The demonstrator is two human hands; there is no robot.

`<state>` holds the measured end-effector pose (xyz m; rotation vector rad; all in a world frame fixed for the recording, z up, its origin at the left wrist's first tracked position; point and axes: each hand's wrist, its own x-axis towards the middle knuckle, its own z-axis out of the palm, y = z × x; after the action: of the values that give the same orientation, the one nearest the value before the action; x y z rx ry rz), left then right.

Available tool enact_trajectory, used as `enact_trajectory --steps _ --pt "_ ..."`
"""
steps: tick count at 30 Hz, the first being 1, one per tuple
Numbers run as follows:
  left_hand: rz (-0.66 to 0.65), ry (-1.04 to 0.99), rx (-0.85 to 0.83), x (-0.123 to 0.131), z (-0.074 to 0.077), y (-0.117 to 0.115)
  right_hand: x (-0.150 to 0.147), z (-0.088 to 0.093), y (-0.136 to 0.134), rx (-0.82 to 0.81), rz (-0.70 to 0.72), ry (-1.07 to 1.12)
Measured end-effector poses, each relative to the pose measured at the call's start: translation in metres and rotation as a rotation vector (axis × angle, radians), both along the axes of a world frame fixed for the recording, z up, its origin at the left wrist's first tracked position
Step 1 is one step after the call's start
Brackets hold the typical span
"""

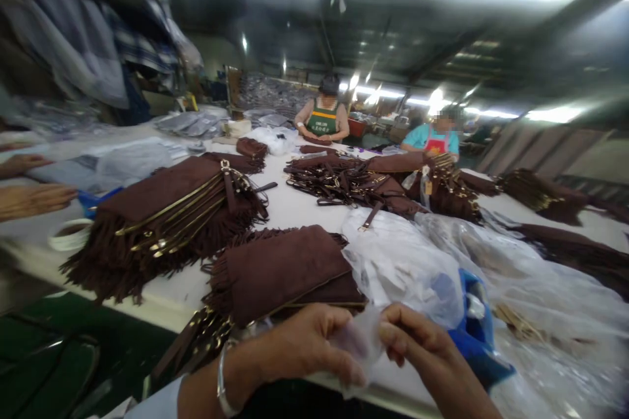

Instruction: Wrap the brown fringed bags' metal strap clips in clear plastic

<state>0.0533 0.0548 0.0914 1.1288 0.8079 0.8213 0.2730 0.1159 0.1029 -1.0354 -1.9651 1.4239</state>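
a small piece of clear plastic (358, 340) sits between the two hands at the near edge of the table (295, 206), low in the view. the left hand (304, 347) pinches its left side, thumb and fingers closed on the film. the right hand (417, 344) meets it from the other side, fingertips curled in and closed on the same piece, so the plastic bridges the narrow gap between both grips. a silver bracelet (222, 383) circles the left wrist.

just beyond the hands lies a brown fringed bag (285, 272), flat on the table, touching a heap of clear plastic bags (407, 262) on its right. something blue (474, 321) pokes out beside the right hand. farther left is a stack of fringed bags (167, 209) with gold chains, and near it a roll of tape (69, 236). another person's hands (34, 200) rest at the left edge. across the table, a co-worker in a green apron (323, 119) and one in a teal top (435, 139) work over more brown bags.
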Motion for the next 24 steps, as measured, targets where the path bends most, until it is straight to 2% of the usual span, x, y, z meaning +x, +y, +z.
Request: enact_trajectory --steps 3,7,10,14,16,18,22,24 --pt "0.316 -0.125 -0.179 -0.019 -0.030 -0.040 -0.021 -0.015 -0.006 0.114 -0.006 -0.098" --pt "0.591 0.009 -0.274 -0.049 -0.076 -0.108 -0.069 -0.056 -0.031 0.207 0.170 -0.157" --pt "0.653 0.133 -0.256 -0.070 -0.098 -0.165 -0.114 -0.089 -0.067 0.241 0.262 -0.139" --pt "0.561 0.325 -0.313 -0.096 -0.105 -0.223 -0.167 -0.119 -0.112 0.378 0.386 -0.172" --pt "0.572 0.383 -0.345 -0.106 -0.106 -0.235 -0.186 -0.124 -0.128 0.415 0.448 -0.209" --pt "0.649 0.298 -0.304 -0.112 -0.112 -0.237 -0.200 -0.126 -0.138 0.395 0.461 -0.235" --pt "0.799 -0.068 -0.319 -0.113 -0.140 -0.223 -0.212 -0.128 -0.142 0.256 0.409 -0.239" --pt "0.836 -0.054 -0.323 -0.115 -0.150 -0.218 -0.212 -0.132 -0.136 0.142 0.311 -0.187"
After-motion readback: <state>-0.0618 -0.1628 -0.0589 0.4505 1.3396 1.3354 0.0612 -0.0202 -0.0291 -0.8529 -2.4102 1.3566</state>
